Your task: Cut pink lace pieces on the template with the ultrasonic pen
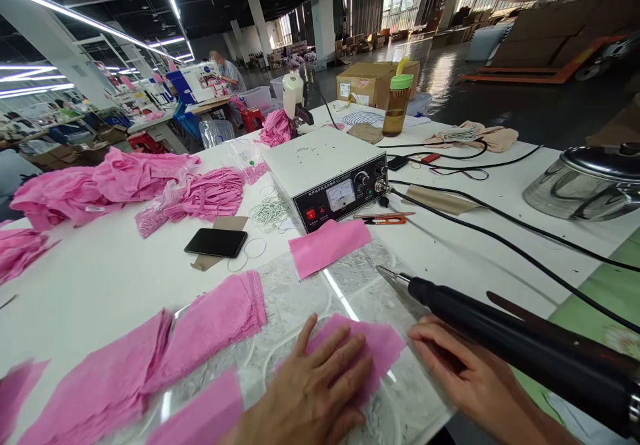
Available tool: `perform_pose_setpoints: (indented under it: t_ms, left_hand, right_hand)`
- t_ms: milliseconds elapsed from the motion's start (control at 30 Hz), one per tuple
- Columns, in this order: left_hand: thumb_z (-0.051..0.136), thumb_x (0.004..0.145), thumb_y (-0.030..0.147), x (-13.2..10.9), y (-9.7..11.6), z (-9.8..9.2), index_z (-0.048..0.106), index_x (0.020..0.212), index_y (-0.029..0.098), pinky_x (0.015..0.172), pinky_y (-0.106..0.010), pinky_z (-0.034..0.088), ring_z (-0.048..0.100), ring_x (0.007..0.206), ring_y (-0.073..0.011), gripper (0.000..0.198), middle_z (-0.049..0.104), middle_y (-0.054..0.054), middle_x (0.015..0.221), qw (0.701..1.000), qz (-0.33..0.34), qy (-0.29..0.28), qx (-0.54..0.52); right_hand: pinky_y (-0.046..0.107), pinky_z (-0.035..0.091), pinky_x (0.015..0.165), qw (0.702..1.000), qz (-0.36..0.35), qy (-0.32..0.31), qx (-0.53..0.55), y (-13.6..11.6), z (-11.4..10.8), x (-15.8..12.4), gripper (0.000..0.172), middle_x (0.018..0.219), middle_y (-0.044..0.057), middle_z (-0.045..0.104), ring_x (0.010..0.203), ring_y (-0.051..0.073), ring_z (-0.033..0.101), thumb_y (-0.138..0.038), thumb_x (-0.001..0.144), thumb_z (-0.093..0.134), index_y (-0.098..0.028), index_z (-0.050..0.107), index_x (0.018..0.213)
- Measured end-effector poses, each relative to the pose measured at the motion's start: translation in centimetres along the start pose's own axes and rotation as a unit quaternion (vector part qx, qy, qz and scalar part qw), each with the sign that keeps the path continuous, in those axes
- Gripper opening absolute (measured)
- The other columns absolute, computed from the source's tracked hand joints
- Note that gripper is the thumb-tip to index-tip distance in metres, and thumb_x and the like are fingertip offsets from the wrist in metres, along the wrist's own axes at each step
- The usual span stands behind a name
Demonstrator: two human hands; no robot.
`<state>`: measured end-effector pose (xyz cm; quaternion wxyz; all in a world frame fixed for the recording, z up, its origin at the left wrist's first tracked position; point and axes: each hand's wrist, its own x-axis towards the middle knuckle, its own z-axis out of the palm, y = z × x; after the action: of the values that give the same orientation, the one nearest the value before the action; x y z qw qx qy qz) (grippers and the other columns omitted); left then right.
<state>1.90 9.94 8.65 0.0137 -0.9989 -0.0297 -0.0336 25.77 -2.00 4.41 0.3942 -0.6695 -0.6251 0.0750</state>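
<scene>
Both hands sat at the table's (100,278) near edge: the left hand (310,392) lay open and flat on a pink fabric piece (385,345) atop the marbled mat (360,278). The right hand (465,372), fingers loosely curled, touched that piece's right edge beneath the black handheld tool (500,332) (whether it gripped it, I could not tell).

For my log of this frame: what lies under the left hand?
A pink fabric piece lies flat on the marbled slab. The left hand covers its near part.
</scene>
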Motion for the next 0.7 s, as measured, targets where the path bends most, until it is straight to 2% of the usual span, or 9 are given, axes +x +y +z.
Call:
perform_pose_setpoints:
  t_ms: [100,200,267,400,467,600,700]
  left_hand:
    - [0.036,0.104,0.040,1.5,-0.2,0.1,0.039,0.145,0.016,0.118,-0.044,-0.018,0.035,0.141,-0.0220,0.048,0.043,0.001,0.150,0.999,-0.001,-0.009,-0.037]
    - [0.036,0.104,0.041,2.4,-0.4,0.6,0.037,0.146,0.018,0.121,-0.047,-0.007,0.033,0.142,-0.0225,0.048,0.042,-0.001,0.151,0.998,0.006,-0.016,-0.067]
    - [0.037,0.103,0.042,2.7,-0.5,0.9,0.036,0.147,0.020,0.121,-0.049,-0.001,0.033,0.143,-0.0229,0.049,0.041,0.000,0.152,0.997,0.010,-0.018,-0.077]
    - [0.041,0.102,0.045,2.6,-0.5,1.0,0.036,0.147,0.024,0.122,-0.049,0.004,0.035,0.142,-0.0229,0.050,0.040,0.001,0.152,0.997,0.005,-0.026,-0.075]
    - [0.041,0.101,0.048,2.5,-0.4,1.0,0.036,0.147,0.025,0.122,-0.048,0.006,0.034,0.142,-0.0231,0.052,0.040,0.000,0.152,0.997,0.002,-0.028,-0.072]
    - [0.043,0.100,0.048,2.3,-0.3,1.4,0.036,0.148,0.026,0.121,-0.050,0.010,0.035,0.142,-0.0238,0.053,0.040,-0.001,0.152,0.997,0.001,-0.020,-0.073]
    - [0.041,0.101,0.049,2.3,-0.3,1.8,0.031,0.150,0.026,0.121,-0.051,0.006,0.031,0.144,-0.0237,0.055,0.036,0.000,0.154,0.998,0.003,-0.023,-0.065]
  right_hand:
    - [0.023,0.054,0.080,0.989,-0.112,0.024,-0.090,1.0,-0.5,-0.9,0.016,0.090,0.002,0.071,0.082,0.017,0.069,-0.030,0.091,0.059,-0.027,0.070,0.101]
    - [0.024,0.054,0.083,0.966,-0.181,0.057,-0.175,1.3,-0.6,-1.4,0.022,0.094,0.000,0.074,0.083,0.018,0.070,-0.034,0.088,0.064,-0.031,0.071,0.109]
    - [0.026,0.054,0.082,0.962,-0.178,0.059,-0.197,0.9,-0.4,-1.5,0.022,0.096,-0.001,0.075,0.082,0.018,0.071,-0.034,0.091,0.060,-0.032,0.071,0.110]
    - [0.033,0.055,0.083,0.976,-0.103,0.072,-0.180,-0.2,0.1,-1.8,0.024,0.098,-0.001,0.075,0.083,0.021,0.071,-0.030,0.094,0.053,-0.035,0.072,0.108]
    - [0.035,0.055,0.081,0.978,-0.095,0.069,-0.173,-0.3,0.1,-1.8,0.024,0.098,-0.001,0.075,0.083,0.022,0.071,-0.031,0.092,0.054,-0.035,0.072,0.108]
    - [0.032,0.058,0.074,0.969,-0.155,0.053,-0.187,0.6,-0.2,-1.7,0.027,0.098,-0.002,0.075,0.080,0.022,0.072,-0.030,0.086,0.064,-0.033,0.070,0.112]
    - [0.032,0.059,0.078,0.970,-0.166,0.050,-0.169,1.4,-0.1,-1.8,0.029,0.099,0.001,0.075,0.083,0.022,0.072,-0.029,0.084,0.067,-0.030,0.070,0.113]
